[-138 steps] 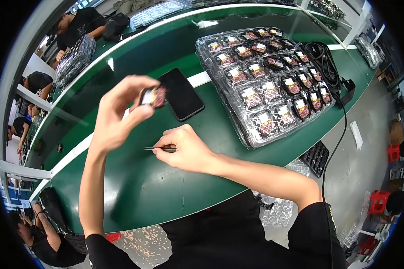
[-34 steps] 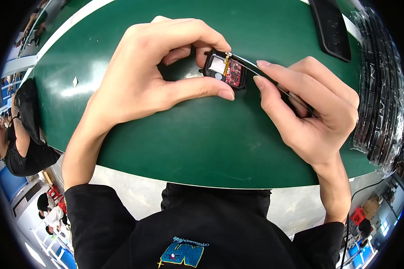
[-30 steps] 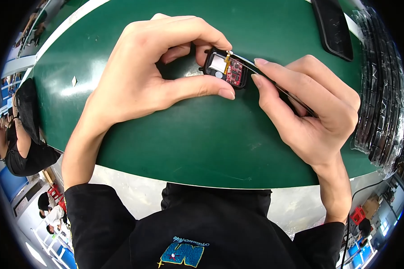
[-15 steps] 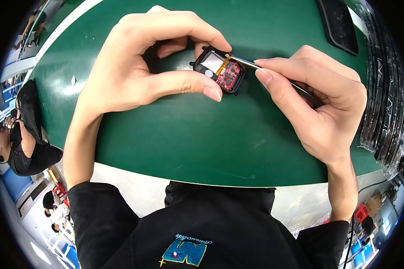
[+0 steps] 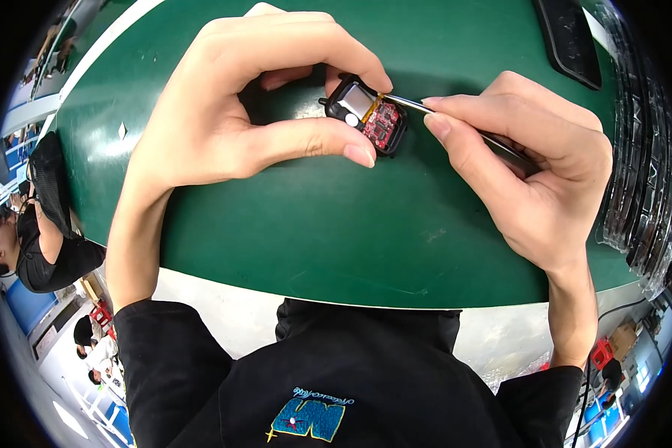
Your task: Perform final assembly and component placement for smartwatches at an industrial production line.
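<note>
A small black device case (image 5: 393,143), open on top, is gripped at its edges between the thumb and fingers of my left hand (image 5: 231,104). Inside it lie a silver battery (image 5: 356,101), a red circuit board (image 5: 382,125) and a round white part (image 5: 352,119). A strip of amber tape runs between battery and board. My right hand (image 5: 534,160) pinches a slim pair of metal tweezers (image 5: 409,104). Their tip touches the case's upper edge by the amber tape, close to my left index fingertip. The tweezers' rear end is partly covered by my right fingers.
The green table (image 5: 336,231) curves toward me. At the far right lies a dark flat object (image 5: 567,41), beside a stack of clear-wrapped black trays (image 5: 635,149). A small pale scrap (image 5: 122,131) is on the left. Another person (image 5: 48,246) sits beyond the left edge.
The case has tilted slightly in my left hand, and the light on the battery has shifted. Both hands stay nearly in place, and the tweezers' tip remains at the upper edge.
</note>
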`<action>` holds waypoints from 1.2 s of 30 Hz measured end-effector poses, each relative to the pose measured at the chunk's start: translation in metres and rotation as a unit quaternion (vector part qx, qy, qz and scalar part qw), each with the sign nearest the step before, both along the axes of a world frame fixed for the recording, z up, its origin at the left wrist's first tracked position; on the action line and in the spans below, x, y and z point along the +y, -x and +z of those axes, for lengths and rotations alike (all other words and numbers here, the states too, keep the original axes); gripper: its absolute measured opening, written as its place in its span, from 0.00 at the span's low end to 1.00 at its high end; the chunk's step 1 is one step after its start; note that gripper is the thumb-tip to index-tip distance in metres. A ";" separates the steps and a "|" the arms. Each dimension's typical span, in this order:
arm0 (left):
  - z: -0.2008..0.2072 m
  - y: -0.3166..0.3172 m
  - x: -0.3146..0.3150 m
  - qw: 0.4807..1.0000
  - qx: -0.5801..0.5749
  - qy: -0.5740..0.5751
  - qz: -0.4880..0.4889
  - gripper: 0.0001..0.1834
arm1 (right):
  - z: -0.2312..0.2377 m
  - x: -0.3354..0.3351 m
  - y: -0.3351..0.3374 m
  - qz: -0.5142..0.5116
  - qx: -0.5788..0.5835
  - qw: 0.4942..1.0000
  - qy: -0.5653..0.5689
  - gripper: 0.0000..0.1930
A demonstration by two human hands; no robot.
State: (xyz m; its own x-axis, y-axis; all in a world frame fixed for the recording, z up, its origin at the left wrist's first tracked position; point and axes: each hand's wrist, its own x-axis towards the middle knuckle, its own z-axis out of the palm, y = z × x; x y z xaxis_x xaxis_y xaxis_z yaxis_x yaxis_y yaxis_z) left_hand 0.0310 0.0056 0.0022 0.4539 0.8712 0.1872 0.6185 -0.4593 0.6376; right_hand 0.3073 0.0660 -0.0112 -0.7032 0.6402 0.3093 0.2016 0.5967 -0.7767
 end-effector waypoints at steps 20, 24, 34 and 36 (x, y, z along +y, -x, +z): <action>-0.002 -0.004 -0.001 1.000 0.012 -0.022 0.002 0.30 | -0.002 -0.003 -0.001 -0.001 0.009 0.999 -0.032 0.11; -0.002 -0.003 -0.004 1.000 0.005 -0.012 0.014 0.32 | -0.001 -0.001 -0.004 0.003 0.022 0.999 -0.041 0.10; 0.002 -0.004 -0.001 0.998 0.045 -0.043 -0.021 0.33 | 0.007 0.005 -0.010 -0.093 0.092 0.986 0.106 0.05; 0.002 -0.008 -0.004 0.998 0.041 -0.037 0.002 0.32 | -0.002 0.008 -0.011 -0.094 0.117 0.985 0.090 0.04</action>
State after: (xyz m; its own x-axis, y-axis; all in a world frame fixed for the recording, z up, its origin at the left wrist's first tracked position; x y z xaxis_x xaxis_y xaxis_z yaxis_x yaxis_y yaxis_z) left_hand 0.0389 0.0020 0.0046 0.4667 0.8583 0.2134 0.6692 -0.5005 0.5493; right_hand 0.3181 0.0740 -0.0130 -0.4904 0.8114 0.3181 0.0990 0.4145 -0.9047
